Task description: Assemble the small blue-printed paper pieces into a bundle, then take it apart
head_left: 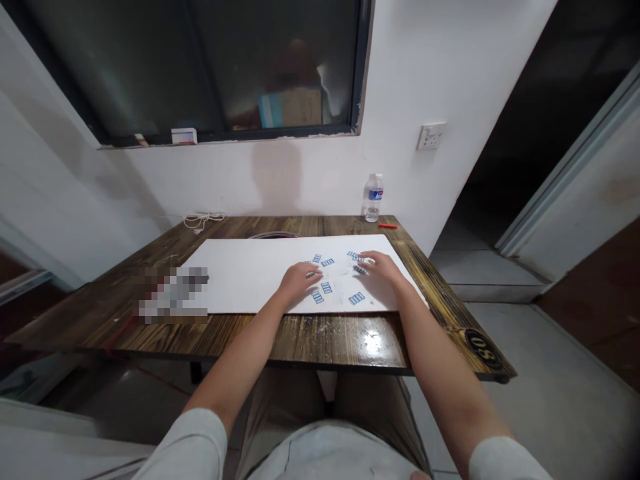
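Note:
A white board (250,273) lies on the dark wooden table (320,340). Several small blue-and-white striped pieces are scattered on its right half, among them one (357,299) near the front edge and another (327,262) between the hands. My left hand (299,280) rests over the pieces on the left of this group, fingers apart and pointing right. Over the pieces on the right is my right hand (381,267), its fingers spread and reaching left. Some pieces are partly hidden beneath the fingertips of both hands.
A water bottle (373,199) stands at the back right, with a red pen (388,226) beside it. A white cable (204,219) lies at the back left. Part of the board's left end is pixelated. A round black disc (483,348) sits at the right front corner.

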A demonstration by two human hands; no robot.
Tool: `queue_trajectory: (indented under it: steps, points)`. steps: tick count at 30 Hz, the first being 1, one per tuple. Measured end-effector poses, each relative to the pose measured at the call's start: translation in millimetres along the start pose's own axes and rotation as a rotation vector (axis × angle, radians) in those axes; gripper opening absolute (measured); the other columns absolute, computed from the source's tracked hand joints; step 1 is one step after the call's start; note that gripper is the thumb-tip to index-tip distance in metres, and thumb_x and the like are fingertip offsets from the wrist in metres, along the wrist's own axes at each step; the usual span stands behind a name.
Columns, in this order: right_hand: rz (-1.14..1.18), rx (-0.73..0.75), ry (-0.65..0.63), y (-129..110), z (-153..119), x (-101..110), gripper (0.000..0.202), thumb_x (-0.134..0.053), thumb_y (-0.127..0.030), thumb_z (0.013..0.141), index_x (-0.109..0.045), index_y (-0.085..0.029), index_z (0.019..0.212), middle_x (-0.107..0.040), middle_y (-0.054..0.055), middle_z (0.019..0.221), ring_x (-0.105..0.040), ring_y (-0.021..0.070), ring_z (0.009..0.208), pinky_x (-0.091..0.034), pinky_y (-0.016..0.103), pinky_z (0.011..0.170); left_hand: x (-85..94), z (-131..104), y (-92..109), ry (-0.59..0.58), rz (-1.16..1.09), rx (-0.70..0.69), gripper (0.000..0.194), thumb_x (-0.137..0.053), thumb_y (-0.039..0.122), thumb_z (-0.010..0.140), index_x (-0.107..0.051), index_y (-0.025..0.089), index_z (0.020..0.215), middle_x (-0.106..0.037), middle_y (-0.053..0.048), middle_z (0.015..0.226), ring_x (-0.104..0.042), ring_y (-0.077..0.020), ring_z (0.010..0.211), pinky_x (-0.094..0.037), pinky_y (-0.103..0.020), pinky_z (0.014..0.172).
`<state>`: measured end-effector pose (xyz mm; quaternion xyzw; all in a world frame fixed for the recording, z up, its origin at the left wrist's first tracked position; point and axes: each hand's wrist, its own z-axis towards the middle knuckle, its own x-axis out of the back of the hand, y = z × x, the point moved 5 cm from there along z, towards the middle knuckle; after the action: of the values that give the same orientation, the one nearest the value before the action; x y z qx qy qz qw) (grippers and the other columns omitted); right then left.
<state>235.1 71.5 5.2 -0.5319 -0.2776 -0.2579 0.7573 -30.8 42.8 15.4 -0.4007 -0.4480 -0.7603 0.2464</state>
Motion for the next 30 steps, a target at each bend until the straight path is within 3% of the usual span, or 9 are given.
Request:
queue_trajectory:
  steps: [2,5,8,12,18,23,26,30]
  points:
    - [-0.023,-0.117,0.089,11,-1,8,0.026,-0.062,-0.035,0.085,-0.072,-0.021,0.105,-0.071,0.008,0.112,-0.064,0.0246,0.105,-0.048,0.037,0.092,6.1,-1,-8,0.144,-0.066,0.16,0.029,-0.056,0.041,0.088,-0.074,0.022,0.1,-0.071,-0.006,0.112,-0.064,-0.0224,0.103,-0.048,-0.033,0.091]
    - [-0.09,-0.226,0.109,19,-5,12,0.021,-0.066,-0.038,0.081,-0.074,-0.021,0.089,-0.073,0.008,0.097,-0.066,0.0244,0.093,-0.049,0.034,0.082,12.7,-4,-18,0.267,-0.097,0.321,0.025,-0.056,0.036,0.087,-0.074,0.023,0.098,-0.073,-0.004,0.106,-0.065,-0.022,0.096,-0.05,-0.032,0.086]
    - [-0.184,-0.251,0.087,18,-7,10,0.023,-0.071,-0.043,0.075,-0.073,-0.021,0.081,-0.072,0.009,0.094,-0.065,0.0251,0.09,-0.047,0.033,0.077,16.7,-6,-26,0.305,-0.077,0.42,0.023,-0.056,0.032,0.086,-0.074,0.024,0.098,-0.074,-0.003,0.103,-0.065,-0.022,0.093,-0.05,-0.032,0.082]
    - [-0.299,-0.244,0.087,18,-8,5,0.032,-0.075,-0.048,0.068,-0.073,-0.021,0.085,-0.07,0.01,0.101,-0.061,0.0281,0.099,-0.045,0.036,0.082,19.6,-8,-37,0.313,-0.021,0.507,0.025,-0.055,0.031,0.084,-0.074,0.027,0.101,-0.074,-0.003,0.097,-0.066,-0.0218,0.086,-0.049,-0.031,0.077]
    - [-0.207,-0.339,0.075,37,-9,7,0.037,-0.077,-0.037,0.066,-0.071,-0.023,0.1,-0.069,0.009,0.103,-0.059,0.0285,0.105,-0.046,0.037,0.086,17.3,-7,-41,0.241,0.022,0.451,0.023,-0.058,0.036,0.084,-0.074,0.028,0.1,-0.072,-0.004,0.109,-0.063,-0.0242,0.102,-0.047,-0.034,0.087]
    - [-0.136,-0.379,0.096,40,-11,12,0.033,-0.072,-0.028,0.071,-0.07,-0.024,0.104,-0.069,0.008,0.107,-0.06,0.0267,0.103,-0.045,0.036,0.086,8.8,-2,-34,0.138,0.132,0.353,0.029,-0.066,0.044,0.08,-0.073,0.031,0.105,-0.062,-0.004,0.129,-0.049,-0.0319,0.123,-0.042,-0.046,0.1]
    - [-0.185,-0.343,0.116,31,-11,12,0.031,-0.069,-0.036,0.076,-0.071,-0.023,0.104,-0.069,0.01,0.105,-0.057,0.0305,0.107,-0.043,0.041,0.09,4.1,-1,-34,0.066,0.178,0.334,0.036,-0.073,0.042,0.075,-0.071,0.033,0.11,-0.055,-0.005,0.138,-0.042,-0.035,0.131,-0.038,-0.053,0.104]
    - [-0.267,-0.282,0.096,24,-9,7,0.039,-0.074,-0.044,0.07,-0.071,-0.024,0.104,-0.067,0.011,0.107,-0.052,0.0347,0.111,-0.04,0.044,0.091,6.0,-1,-40,0.051,0.14,0.327,0.041,-0.075,0.036,0.075,-0.069,0.031,0.115,-0.054,-0.008,0.137,-0.042,-0.0362,0.131,-0.036,-0.055,0.106]
